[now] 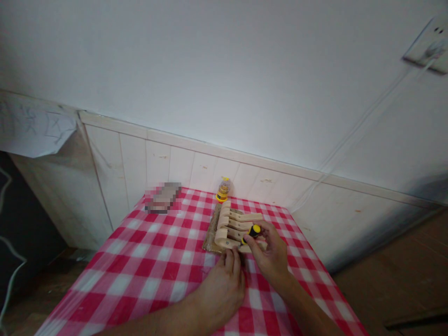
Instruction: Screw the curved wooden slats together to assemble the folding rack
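I hold a small screwdriver with a black and yellow handle in my right hand. The fingers are closed around the handle, and the tip points down and to the left, onto the near end of a wooden hook rack. I cannot see the tip itself clearly, so I cannot say what exactly it touches.

The rack lies flat on the counter, in front of both hands. Its long axis runs away from me toward the wall, and its rounded wooden hooks point to the right, toward my right hand. This hand is the nearer one to the hooks.

My left hand lies on the red and white checked cloth just before the near end of the rack. It holds nothing, the fingers are loosely bent, and the fingertips seem to touch the edge of the rack.

Behind the rack, near the wall, stands a small yellow bit holder. At the far left corner of the counter is a blurred object which I cannot identify. High on the right, a wall socket has a white cable running down from it.
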Motion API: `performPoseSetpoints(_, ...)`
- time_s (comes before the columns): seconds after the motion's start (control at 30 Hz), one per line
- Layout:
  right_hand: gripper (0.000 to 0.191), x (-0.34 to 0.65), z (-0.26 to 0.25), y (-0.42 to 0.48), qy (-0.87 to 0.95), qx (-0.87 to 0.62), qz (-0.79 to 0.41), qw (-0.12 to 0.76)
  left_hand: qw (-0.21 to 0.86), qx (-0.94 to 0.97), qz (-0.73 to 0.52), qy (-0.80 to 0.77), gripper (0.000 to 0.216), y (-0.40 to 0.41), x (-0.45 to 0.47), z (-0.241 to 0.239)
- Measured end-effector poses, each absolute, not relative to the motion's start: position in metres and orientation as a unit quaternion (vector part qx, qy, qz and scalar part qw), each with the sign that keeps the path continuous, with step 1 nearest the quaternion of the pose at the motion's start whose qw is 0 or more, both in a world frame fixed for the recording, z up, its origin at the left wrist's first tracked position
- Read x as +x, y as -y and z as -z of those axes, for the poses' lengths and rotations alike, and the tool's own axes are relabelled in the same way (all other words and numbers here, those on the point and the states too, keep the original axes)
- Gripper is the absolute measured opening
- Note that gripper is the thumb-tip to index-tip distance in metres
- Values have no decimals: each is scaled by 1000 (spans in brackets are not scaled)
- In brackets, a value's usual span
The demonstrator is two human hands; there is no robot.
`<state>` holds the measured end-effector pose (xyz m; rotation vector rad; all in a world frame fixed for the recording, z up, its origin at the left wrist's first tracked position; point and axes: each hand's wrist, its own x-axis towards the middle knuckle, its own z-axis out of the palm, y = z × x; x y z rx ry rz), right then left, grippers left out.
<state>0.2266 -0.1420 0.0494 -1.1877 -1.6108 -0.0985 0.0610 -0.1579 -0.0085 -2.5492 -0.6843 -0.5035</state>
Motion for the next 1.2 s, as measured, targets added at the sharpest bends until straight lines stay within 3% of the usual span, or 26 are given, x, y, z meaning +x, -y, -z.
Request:
performPoseSetpoints(0.3, 28, 226, -36, 144, 642, -492, -38, 587, 237, -919, 194, 246, 34, 159, 60, 6)
performPoseSetpoints(0.67, 33, 218, -27, 146, 656, -472, -121, 577, 231, -920, 205, 240, 36, 157, 61, 9)
performPoseSetpoints(1.2, 35, 219, -34, 148, 705, -457, -91, 534, 229, -921, 193, 250, 40, 158, 63, 12)
